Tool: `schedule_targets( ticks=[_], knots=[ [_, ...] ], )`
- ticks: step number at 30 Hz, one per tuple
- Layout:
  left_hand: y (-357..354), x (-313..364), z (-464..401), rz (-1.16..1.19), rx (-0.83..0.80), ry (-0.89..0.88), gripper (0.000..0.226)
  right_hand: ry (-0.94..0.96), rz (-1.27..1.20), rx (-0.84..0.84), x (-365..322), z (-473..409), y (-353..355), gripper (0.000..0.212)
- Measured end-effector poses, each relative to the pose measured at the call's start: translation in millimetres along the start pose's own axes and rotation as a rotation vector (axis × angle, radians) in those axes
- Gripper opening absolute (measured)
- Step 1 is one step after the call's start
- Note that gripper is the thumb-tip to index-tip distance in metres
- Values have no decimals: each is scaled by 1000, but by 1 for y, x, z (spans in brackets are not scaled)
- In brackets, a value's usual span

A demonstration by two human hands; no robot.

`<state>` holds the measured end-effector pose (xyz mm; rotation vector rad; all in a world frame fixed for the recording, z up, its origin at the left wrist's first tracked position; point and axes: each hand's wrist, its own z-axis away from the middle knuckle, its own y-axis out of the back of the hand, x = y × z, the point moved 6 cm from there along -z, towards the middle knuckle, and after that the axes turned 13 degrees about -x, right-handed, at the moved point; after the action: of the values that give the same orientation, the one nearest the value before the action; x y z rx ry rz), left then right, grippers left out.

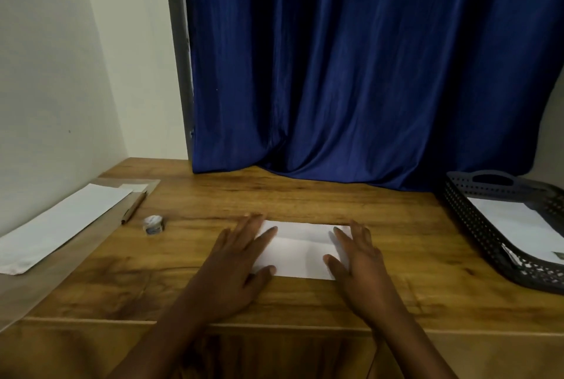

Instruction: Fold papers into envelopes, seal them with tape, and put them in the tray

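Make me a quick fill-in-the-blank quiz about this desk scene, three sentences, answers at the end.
1. Both hands press flat on the folded ____ at the middle of the table.
2. The tape roll lies on the person's ____ side.
3. The dark tray already holds white ____.

Answers: paper; left; paper

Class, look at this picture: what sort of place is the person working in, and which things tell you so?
Probably a home desk in the corner of a room: a wooden table against a plain wall, a blue curtain behind it, and a tray holding paper.
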<state>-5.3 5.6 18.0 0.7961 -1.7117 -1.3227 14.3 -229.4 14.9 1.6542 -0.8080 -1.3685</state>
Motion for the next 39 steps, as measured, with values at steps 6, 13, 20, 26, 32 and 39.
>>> schedule_targets(
  ticks=[6, 13, 20, 26, 32, 39],
  knots=[
    [-8, 3, -6, -113, -235, 27, 68, 9, 248, -213, -12, 0, -14, 101],
    [-13, 4, -7, -135, -320, 47, 70, 7, 310, -205, -17, 0, -12, 94],
    [-12, 4, -7, -108, -320, 31, 71, 204, 332, -216, -59, 3, -23, 78],
    [-14, -1, -7, -109, -295, 20, 72, 237, 248, -364, -67, -4, -45, 69],
    [-13, 1, -8, -73, -316, 43, 72, 89, 298, -338, -19, -2, -24, 89],
    [-13, 1, -7, -65, -310, 54, 72, 28, 311, -267, 0, 3, -14, 95]
  ],
)
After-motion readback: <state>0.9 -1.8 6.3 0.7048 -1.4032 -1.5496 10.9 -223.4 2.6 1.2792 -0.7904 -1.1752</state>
